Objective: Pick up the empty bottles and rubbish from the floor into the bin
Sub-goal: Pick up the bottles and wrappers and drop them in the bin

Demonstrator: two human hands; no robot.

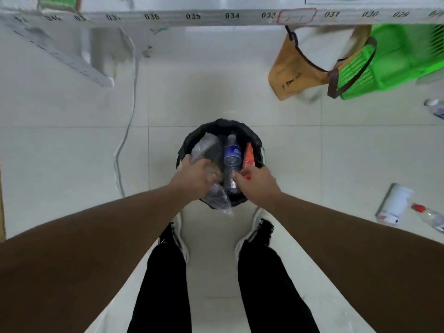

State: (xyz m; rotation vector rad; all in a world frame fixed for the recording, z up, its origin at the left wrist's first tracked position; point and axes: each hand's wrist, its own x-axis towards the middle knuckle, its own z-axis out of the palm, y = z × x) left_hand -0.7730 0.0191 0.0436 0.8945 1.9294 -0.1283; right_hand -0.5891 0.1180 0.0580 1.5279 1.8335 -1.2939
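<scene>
Over the black-lined bin [220,131], your left hand [192,175] is gripping crumpled clear plastic [217,197] while your right hand [257,180] is pinching a red wrapper [249,156]. That plastic is overhanging the near rim and may be slipping back onto the floor [72,145].

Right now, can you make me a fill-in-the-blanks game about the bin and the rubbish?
1. The bin has a ____ bag lining it.
2. The bottle with the blue label is ____ the bin.
3. The left hand grips a crumpled clear ____ bottle.
4. The bottle lying beside the white container has a ____ cap.

Missing words: black; inside; plastic; red
</scene>
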